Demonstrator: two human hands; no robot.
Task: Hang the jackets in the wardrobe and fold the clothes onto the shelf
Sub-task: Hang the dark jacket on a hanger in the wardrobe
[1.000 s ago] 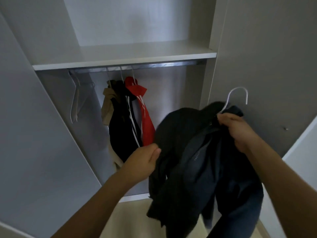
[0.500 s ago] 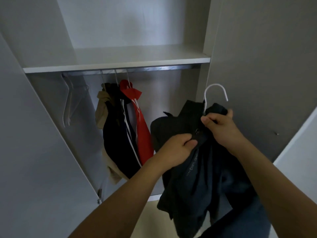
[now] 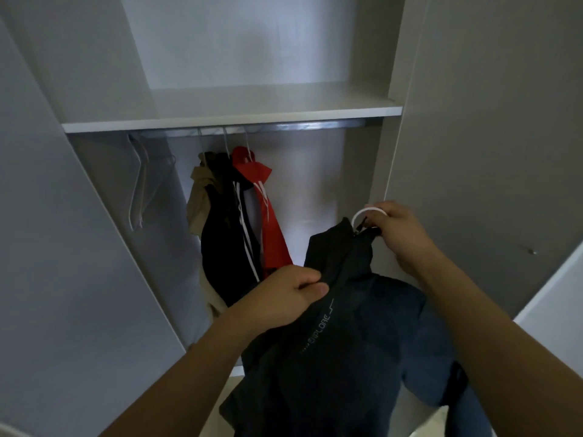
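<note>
Both forearms reach up and forward from the bottom of the view toward the open wardrobe (image 3: 441,89). The left hand (image 3: 284,294) is curled, thumb on top, pinching a fold of the dark jacket (image 3: 340,326) at its front edge, just beside a line of small pale lettering. The right hand (image 3: 400,234) is raised higher, wrist bent, its fingers closed round the white hanger (image 3: 362,213) where the thin curved hook comes out of the jacket's collar. The jacket hangs between the two hands in front of the wardrobe opening, below the rail (image 3: 284,127) and apart from it; its cloth is matte and soft, black at the collar and front, a bluer shade over the shoulder on the right, falling in loose folds.

The rail is a dull metal bar fixed under a smooth, flat, pale shelf (image 3: 233,121). On it, left of centre, hang three garments pressed together: a tan jacket (image 3: 198,203), a black jacket (image 3: 227,247) with thin white stripes, and a red jacket (image 3: 268,222) with a hood. Further left, two bare hangers (image 3: 138,190) of thin pale wire hang side by side.
</note>
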